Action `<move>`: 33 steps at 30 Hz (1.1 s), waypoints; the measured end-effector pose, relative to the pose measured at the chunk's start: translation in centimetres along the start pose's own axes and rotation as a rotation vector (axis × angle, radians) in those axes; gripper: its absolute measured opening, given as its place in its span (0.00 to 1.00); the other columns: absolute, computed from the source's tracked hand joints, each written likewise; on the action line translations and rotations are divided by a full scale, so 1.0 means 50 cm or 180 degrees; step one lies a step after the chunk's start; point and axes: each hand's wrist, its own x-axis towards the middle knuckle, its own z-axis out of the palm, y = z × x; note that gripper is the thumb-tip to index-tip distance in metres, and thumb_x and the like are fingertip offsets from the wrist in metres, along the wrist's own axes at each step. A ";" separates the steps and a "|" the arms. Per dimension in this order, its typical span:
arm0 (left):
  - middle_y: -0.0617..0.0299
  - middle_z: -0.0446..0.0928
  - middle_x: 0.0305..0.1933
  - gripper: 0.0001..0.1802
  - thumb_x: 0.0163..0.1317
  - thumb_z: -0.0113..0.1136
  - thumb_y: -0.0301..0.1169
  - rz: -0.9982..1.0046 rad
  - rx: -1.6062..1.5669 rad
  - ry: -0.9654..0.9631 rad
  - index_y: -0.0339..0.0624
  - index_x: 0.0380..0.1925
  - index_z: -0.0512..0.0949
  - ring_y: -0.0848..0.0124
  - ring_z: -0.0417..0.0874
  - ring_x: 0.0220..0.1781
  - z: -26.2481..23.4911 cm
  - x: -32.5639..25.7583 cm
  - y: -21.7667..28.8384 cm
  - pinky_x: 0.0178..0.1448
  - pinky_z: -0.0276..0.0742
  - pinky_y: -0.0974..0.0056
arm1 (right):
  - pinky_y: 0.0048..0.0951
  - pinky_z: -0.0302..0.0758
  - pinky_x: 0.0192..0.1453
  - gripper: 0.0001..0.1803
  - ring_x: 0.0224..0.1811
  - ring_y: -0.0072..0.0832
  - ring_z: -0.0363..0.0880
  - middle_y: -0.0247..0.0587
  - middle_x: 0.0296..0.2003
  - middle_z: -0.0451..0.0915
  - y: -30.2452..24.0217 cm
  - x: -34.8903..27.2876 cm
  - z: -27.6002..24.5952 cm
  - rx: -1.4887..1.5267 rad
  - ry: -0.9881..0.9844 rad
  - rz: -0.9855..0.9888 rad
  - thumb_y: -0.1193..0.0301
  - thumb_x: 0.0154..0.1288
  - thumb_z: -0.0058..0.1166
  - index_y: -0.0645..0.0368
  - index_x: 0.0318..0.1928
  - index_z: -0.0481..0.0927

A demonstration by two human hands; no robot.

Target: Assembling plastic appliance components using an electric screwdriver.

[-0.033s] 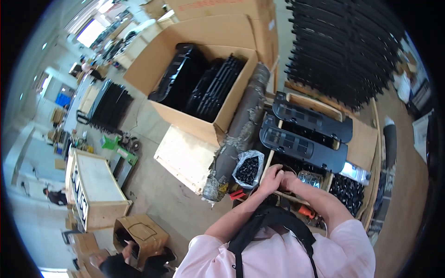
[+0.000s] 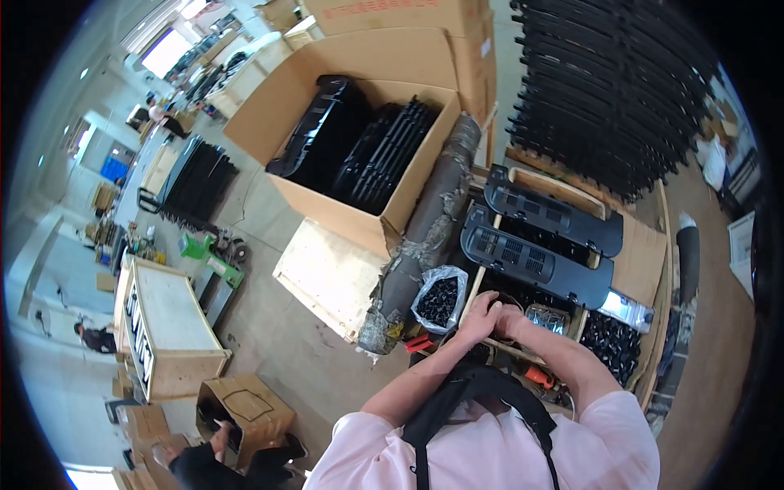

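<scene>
My left hand (image 2: 482, 320) and my right hand (image 2: 510, 321) meet over a compartment at the near side of a wooden bench box. The left fingers are bent and closed. My right hand is curled beside them, its fingertips largely hidden. Whatever lies between the hands is too small or covered to make out. Right of them sits a compartment of shiny small parts in clear wrapping (image 2: 547, 319). Just beyond lie two long black plastic panels with vent slots, the nearer panel (image 2: 535, 268) and the farther panel (image 2: 554, 211). A plastic bag of small black parts (image 2: 442, 299) stands to the left.
An open carton (image 2: 327, 204) of black panels stands beyond a long wrapped roll (image 2: 431, 220). Black clips (image 2: 612, 343) fill a right-hand compartment. An orange-handled tool (image 2: 539, 376) lies near my right forearm. Tall black stacks (image 2: 604, 98) rise behind. Another person (image 2: 204, 461) crouches lower left by a carton.
The whole view has shifted slightly. My hands stay together in the same place, with only a small movement of the fingers. The crouching person at lower left has moved a little.
</scene>
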 end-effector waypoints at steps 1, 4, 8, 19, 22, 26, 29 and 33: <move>0.46 0.76 0.70 0.28 0.80 0.53 0.44 -0.0203 -0.0015 -0.0008 0.34 0.69 0.73 0.57 0.76 0.73 -0.007 0.002 0.003 0.78 0.68 0.56 | 0.45 0.84 0.58 0.15 0.56 0.44 0.88 0.48 0.51 0.89 -0.009 0.007 -0.016 -0.0149 -0.0334 0.0026 0.63 0.63 0.63 0.54 0.48 0.89; 0.46 0.74 0.73 0.31 0.81 0.51 0.46 -0.1071 -0.0916 -0.0226 0.35 0.73 0.70 0.57 0.73 0.75 -0.023 0.021 0.011 0.79 0.66 0.57 | 0.45 0.84 0.60 0.18 0.58 0.44 0.87 0.50 0.54 0.88 -0.034 0.013 -0.050 -0.0371 -0.0775 0.0147 0.63 0.63 0.63 0.55 0.51 0.89; 0.49 0.73 0.74 0.34 0.81 0.49 0.50 -0.1607 -0.1585 -0.0425 0.36 0.75 0.68 0.58 0.73 0.75 -0.011 0.039 0.029 0.77 0.67 0.56 | 0.45 0.83 0.63 0.20 0.61 0.44 0.86 0.53 0.62 0.84 -0.031 -0.018 -0.060 -0.0454 -0.0815 0.0182 0.64 0.67 0.59 0.56 0.56 0.86; 0.45 0.73 0.74 0.35 0.80 0.47 0.51 -0.2201 -0.1028 -0.0381 0.33 0.73 0.69 0.55 0.74 0.74 0.013 0.062 0.019 0.76 0.68 0.52 | 0.47 0.84 0.57 0.18 0.53 0.48 0.89 0.58 0.52 0.87 0.020 -0.020 0.009 -0.0353 -0.0355 -0.0222 0.68 0.65 0.56 0.62 0.53 0.84; 0.45 0.76 0.71 0.34 0.80 0.47 0.51 -0.2199 -0.1249 -0.0409 0.33 0.72 0.71 0.55 0.76 0.71 0.026 0.071 -0.024 0.74 0.70 0.51 | 0.48 0.84 0.55 0.16 0.51 0.49 0.89 0.57 0.51 0.87 0.004 -0.022 -0.006 -0.0448 -0.0263 -0.0224 0.68 0.65 0.56 0.61 0.50 0.85; 0.45 0.76 0.71 0.34 0.80 0.47 0.50 -0.2215 -0.1195 -0.0361 0.32 0.71 0.72 0.55 0.77 0.70 0.034 0.075 -0.027 0.73 0.71 0.50 | 0.49 0.85 0.53 0.14 0.47 0.51 0.89 0.57 0.45 0.88 -0.011 -0.042 -0.041 -0.0423 -0.0328 -0.0167 0.68 0.62 0.57 0.60 0.45 0.86; 0.44 0.75 0.72 0.34 0.80 0.47 0.50 -0.2217 -0.1260 -0.0456 0.32 0.72 0.72 0.54 0.76 0.72 0.039 0.084 -0.035 0.74 0.70 0.49 | 0.50 0.84 0.52 0.14 0.45 0.54 0.89 0.58 0.42 0.88 -0.006 -0.048 -0.060 -0.0125 -0.0332 -0.0072 0.68 0.61 0.58 0.61 0.44 0.86; 0.43 0.78 0.68 0.34 0.81 0.45 0.50 -0.2226 -0.1444 -0.0369 0.31 0.69 0.74 0.50 0.78 0.69 0.051 0.095 -0.044 0.70 0.72 0.47 | 0.52 0.84 0.54 0.15 0.46 0.57 0.87 0.60 0.42 0.88 0.011 -0.057 -0.072 0.0190 0.0026 0.0029 0.68 0.59 0.61 0.60 0.46 0.86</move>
